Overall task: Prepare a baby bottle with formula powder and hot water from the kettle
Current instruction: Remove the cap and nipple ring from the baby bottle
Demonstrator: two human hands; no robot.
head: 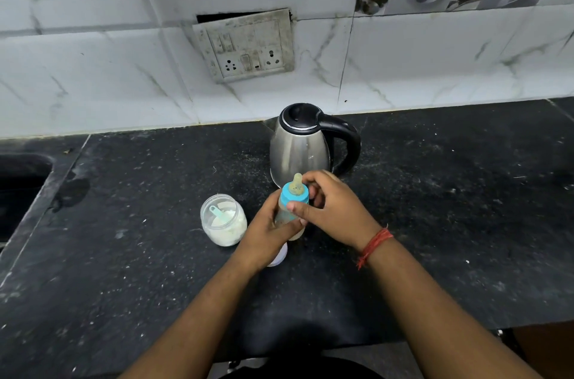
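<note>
A baby bottle with a blue collar and a pale teat stands on the black counter. My left hand grips the bottle's body from the left. My right hand has its thumb and fingers curled round the blue collar. Left of the bottle stands an open clear jar of white formula powder with a light blue scoop inside it. A steel kettle with a black lid and handle stands right behind the bottle, lid down.
A white round lid lies partly hidden under my left wrist. A sink is sunk into the counter at far left. A switch and socket plate hangs on the tiled wall behind. The counter's front edge runs near my forearms.
</note>
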